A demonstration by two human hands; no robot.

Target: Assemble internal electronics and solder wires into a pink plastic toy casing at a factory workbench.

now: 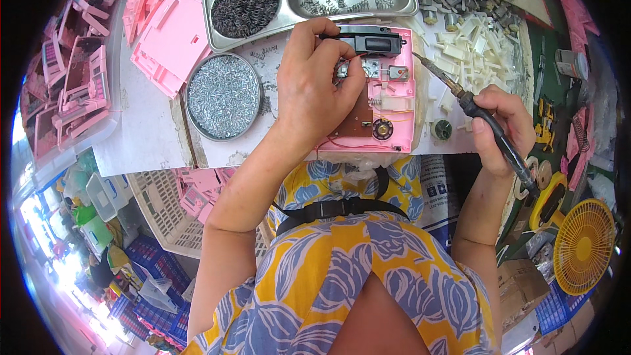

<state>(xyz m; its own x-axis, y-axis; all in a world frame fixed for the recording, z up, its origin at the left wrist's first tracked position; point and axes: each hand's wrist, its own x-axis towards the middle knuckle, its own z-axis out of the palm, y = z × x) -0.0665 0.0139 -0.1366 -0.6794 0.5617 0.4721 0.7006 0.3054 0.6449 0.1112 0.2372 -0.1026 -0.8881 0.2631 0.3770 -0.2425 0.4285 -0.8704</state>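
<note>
A pink plastic housing [405, 131] lies before me at the table's edge, with a brown circuit board [358, 117], a small round speaker [382, 129], a motor [398, 73] and thin wires inside. My left hand [319, 82] is closed over its upper left part, fingers on a black plastic part [378, 43] across the housing's top. Thumb and forefinger pinch close to a thin red wire; their tips partly hide what they hold. My right hand [503, 125] grips a soldering iron [496, 133] by its black handle. The iron's tip points at the housing's upper right, apart from it.
A round tin of small metal screws [223, 95] stands left of the housing. Behind is a metal tray [286, 20] with dark and silvery springs. White plastic parts [470, 49] and motors heap at the right. Pink panels [172, 43] lie left; a yellow fan [584, 246] stands lower right.
</note>
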